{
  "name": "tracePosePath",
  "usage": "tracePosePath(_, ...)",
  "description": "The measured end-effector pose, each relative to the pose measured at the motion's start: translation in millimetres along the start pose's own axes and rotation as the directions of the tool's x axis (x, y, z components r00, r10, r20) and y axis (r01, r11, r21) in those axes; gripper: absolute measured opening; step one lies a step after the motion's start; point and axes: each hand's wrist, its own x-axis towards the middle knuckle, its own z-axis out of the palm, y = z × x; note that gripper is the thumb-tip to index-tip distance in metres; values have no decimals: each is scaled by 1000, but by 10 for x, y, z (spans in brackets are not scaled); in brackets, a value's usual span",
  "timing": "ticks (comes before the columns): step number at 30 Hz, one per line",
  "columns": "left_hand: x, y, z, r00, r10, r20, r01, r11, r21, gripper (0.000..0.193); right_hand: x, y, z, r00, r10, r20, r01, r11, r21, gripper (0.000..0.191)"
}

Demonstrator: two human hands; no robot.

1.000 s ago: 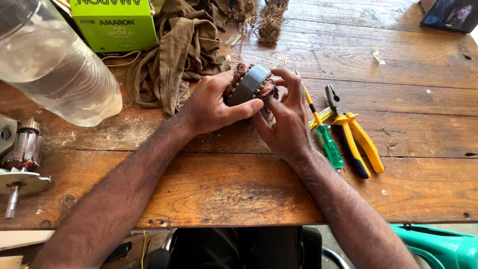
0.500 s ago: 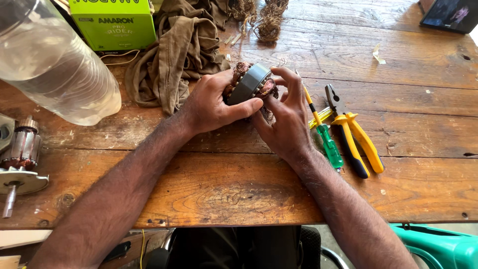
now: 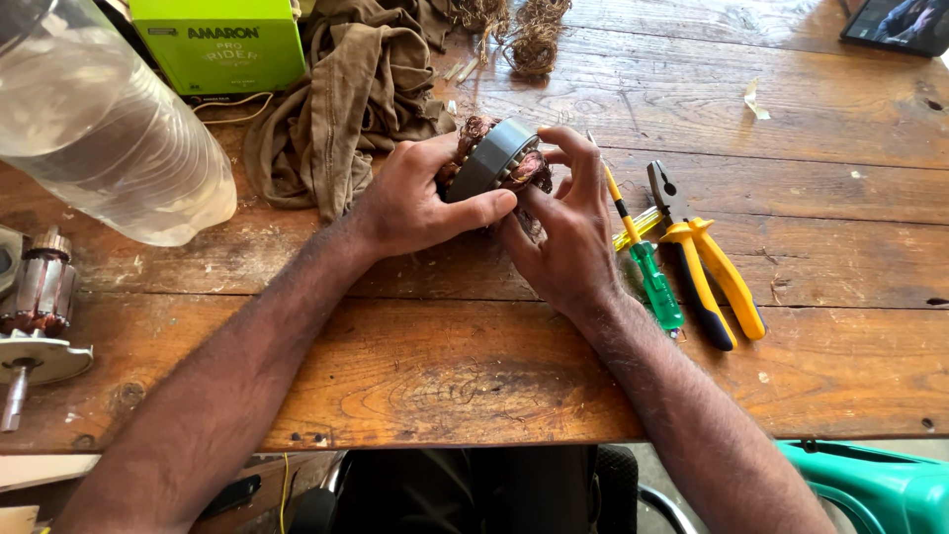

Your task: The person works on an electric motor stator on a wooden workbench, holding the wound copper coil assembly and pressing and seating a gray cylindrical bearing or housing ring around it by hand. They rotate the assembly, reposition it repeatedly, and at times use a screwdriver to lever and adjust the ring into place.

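A round grey motor stator with copper windings (image 3: 491,158) is held just above the wooden table (image 3: 465,376), near its middle. My left hand (image 3: 415,203) is wrapped around its left side, thumb pressed along the grey ring. From the right, my right hand (image 3: 568,232) meets it, with the fingertips on the copper coil at the ring's edge. The far side of the stator is hidden by my fingers.
Yellow-handled pliers (image 3: 707,272) and a green-handled screwdriver (image 3: 647,267) lie right of my right hand. A brown cloth (image 3: 346,99), a green box (image 3: 222,40) and a clear plastic bottle (image 3: 99,129) sit at the back left. A motor rotor (image 3: 35,307) lies at the left edge.
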Motion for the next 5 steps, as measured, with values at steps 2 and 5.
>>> tracePosePath(2, 11, -59, -7, 1000, 4, 16, -4, 1000, 12, 60, -18, 9, 11, 1000, 2, 3, -2, 1000, -11, 30)
tracePosePath(5, -7, -165, -16, 996, -66, 64, 64, 998, 29, 58, -62, 2, 94, 999, -31, -33, 27, 993, -115, 38)
